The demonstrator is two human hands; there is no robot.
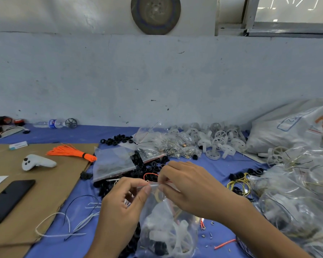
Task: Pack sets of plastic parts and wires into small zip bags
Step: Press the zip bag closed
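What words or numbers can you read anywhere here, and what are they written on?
Nothing reads clearly.
White sack: blue boxed print and an orange mark, too blurred to read.
Water bottle: blue label, too small to read.
Small white box: label too blurred to read.
Red and black packs: white print, too blurred to read.
Zip bag being packed: no print seen.

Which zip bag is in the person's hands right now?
The filled bag at bottom centre, its top pinched by left hand and right hand; the flat empty bags behind lie untouched.
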